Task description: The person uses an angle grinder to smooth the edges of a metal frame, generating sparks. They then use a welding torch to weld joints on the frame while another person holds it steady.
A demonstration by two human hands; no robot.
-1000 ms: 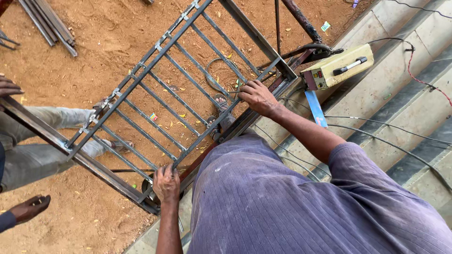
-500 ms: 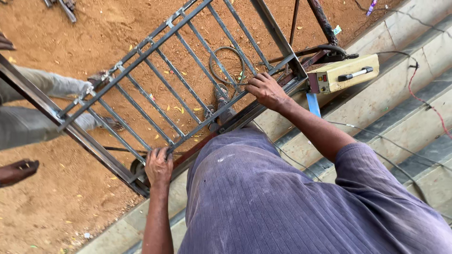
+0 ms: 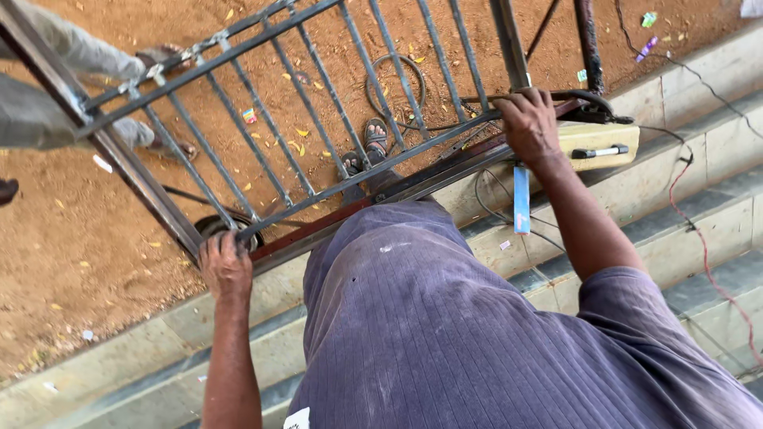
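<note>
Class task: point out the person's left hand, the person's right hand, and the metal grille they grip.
left hand point(image 3: 225, 266), head view, back of the hand
right hand point(image 3: 528, 121), head view, back of the hand
metal grille point(image 3: 278, 59), head view, one upright bar

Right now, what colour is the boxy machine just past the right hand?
Pale cream-yellow, with a dark handle on top: the boxy machine beside the right hand, seen in the head view.
</note>
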